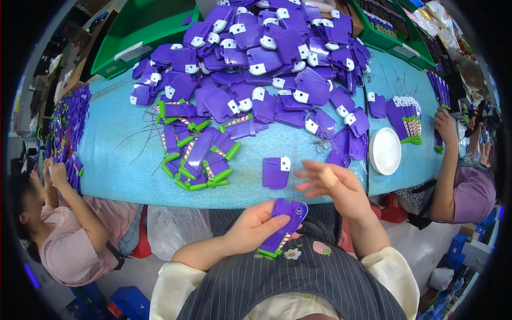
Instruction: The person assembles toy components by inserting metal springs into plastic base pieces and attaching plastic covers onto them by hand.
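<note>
My left hand (255, 223) grips a flat purple plastic piece (276, 241) with a green end and a red-and-white striped edge, close to my apron. A ring-shaped detail shows at its upper corner. Just right of it, my right hand (337, 186) is raised with its fingers spread and holds nothing; a tan wrap covers one finger. On the blue table, beyond the held piece, a single purple plate (274, 173) with a white corner lies flat. To its left is a loose heap of purple pieces with green ends (200, 149).
A large pile of purple plates (290, 47) with white corners covers the far table (112, 160). Green bins (130, 52) stand behind it. A white dish (385, 152) sits at right, near fanned striped pieces (406, 118). Co-workers (80, 229) sit on both sides.
</note>
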Available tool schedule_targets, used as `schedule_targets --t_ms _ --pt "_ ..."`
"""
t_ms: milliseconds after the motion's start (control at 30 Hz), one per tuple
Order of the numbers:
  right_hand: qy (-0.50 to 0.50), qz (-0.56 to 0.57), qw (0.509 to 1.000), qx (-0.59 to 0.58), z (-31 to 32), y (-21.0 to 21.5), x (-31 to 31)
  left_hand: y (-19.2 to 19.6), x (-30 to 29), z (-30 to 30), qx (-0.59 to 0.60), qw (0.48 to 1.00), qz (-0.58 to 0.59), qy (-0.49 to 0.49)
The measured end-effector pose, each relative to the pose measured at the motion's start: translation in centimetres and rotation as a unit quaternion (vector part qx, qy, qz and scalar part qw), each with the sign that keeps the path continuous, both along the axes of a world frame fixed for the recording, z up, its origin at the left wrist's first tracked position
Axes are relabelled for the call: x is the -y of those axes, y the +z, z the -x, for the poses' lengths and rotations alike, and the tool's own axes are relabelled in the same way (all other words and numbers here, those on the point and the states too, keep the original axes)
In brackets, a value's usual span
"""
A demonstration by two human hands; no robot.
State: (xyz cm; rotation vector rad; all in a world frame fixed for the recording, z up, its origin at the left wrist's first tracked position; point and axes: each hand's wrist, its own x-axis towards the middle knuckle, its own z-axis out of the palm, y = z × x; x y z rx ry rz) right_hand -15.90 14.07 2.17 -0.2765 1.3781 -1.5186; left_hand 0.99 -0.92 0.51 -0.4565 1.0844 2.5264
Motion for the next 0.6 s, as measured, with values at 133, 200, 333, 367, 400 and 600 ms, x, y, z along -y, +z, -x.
schedule_targets --t_ms 133,200,333,367,400,600 --pt "-0.030 0.043 0.998 -0.019 0.0 -0.4 4.5 -0.3 -0.5 1.6 0.014 0.999 -0.034 -0.040" --pt "-0.077 0.051 0.995 -0.034 -0.4 1.0 5.6 -0.9 -0.2 1.9 0.030 0.999 -0.007 -0.040" --pt "-0.009 -0.010 0.935 -0.355 -1.3 3.2 4.1 -1.7 0.5 1.2 0.022 0.995 0.022 0.099" --pt "-0.026 -0.002 0.899 -0.438 -1.9 3.2 3.4 -0.9 1.0 1.1 0.008 0.991 0.003 0.131" --pt "-0.042 0.004 0.854 -0.518 -2.3 3.2 2.9 -0.3 0.9 1.1 0.008 0.991 0.001 0.130" --pt "-0.089 0.048 0.734 -0.671 -3.4 1.2 2.6 0.9 0.0 0.7 -0.147 0.960 0.150 0.186"
